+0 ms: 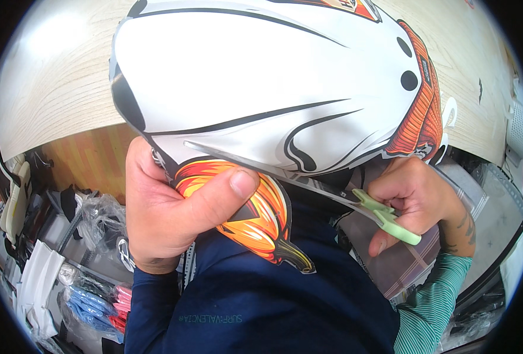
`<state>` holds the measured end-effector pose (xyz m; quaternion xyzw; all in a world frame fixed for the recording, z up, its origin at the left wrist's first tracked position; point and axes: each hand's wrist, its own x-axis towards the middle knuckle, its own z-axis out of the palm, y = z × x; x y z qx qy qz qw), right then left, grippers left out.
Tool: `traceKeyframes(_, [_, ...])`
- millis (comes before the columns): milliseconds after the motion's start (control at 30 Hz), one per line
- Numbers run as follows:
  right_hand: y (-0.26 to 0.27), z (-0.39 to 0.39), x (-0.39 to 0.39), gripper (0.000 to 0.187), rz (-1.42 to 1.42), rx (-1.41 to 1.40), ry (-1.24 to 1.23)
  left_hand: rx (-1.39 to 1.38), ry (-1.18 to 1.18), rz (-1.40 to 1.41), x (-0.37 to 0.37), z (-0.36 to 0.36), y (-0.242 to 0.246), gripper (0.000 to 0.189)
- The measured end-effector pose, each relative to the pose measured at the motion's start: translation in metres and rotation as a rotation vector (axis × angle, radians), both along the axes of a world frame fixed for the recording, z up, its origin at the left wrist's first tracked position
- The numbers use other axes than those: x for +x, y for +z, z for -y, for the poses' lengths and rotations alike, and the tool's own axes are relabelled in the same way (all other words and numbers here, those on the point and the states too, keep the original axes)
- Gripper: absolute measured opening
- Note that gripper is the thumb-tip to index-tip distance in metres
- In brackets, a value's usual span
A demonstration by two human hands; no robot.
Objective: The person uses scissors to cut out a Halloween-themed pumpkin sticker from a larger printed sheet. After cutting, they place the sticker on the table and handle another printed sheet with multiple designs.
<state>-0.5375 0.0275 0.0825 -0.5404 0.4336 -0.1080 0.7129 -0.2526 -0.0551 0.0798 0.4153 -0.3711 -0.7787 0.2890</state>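
Note:
A large white printed sheet (243, 75) with black lines, black ovals and an orange ribbed edge spans the wooden table's edge. Its lower left part carries an orange pumpkin print (261, 221) with a dark stem. My left hand (177, 203) pinches the sheet at the pumpkin, thumb on top, the other fingers hidden beneath. In my right hand (407, 194) are scissors with light green handles (394, 225). Their long metal blades point left along the border between the pumpkin and the white area; one blade lies over the sheet, and the other is mostly hidden.
The pale wood-grain table (58, 79) lies behind the sheet, with a small dark scrap (480, 90) at its right. Clear plastic bags (102, 221), folded white material (38, 287) and blue packaged items (89, 307) are low at the left. Checked fabric (403, 265) is under my right hand.

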Motion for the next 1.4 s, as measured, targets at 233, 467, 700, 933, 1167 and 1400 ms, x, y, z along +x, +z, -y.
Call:
traceKeyframes(233, [0.001, 0.0, 0.0, 0.053, -0.037, 0.013, 0.009, 0.022, -0.035, 0.012, -0.001, 0.005, 0.0, 0.015])
traceKeyframes(467, [0.005, -0.007, 0.01, 0.052, -0.114, 0.049, -0.063, -0.064, -0.122, 0.156, 0.001, 0.013, -0.001, 0.009])
traceKeyframes(700, [0.016, -0.021, 0.024, 0.043, -0.169, 0.064, -0.106, -0.016, -0.09, 0.091, -0.005, 0.012, -0.005, 0.009])
traceKeyframes(933, [0.023, -0.019, 0.024, 0.043, -0.294, -0.024, -0.158, -0.009, -0.105, 0.1, -0.005, 0.013, -0.01, 0.012])
traceKeyframes(1167, [0.027, 0.004, 0.012, 0.05, -0.198, 0.079, -0.022, 0.076, -0.09, 0.064, -0.003, 0.012, -0.005, 0.012])
traceKeyframes(1400, [0.009, 0.002, -0.004, 0.053, -0.002, 0.14, -0.04, -0.015, -0.084, 0.017, -0.003, 0.016, 0.002, 0.01])
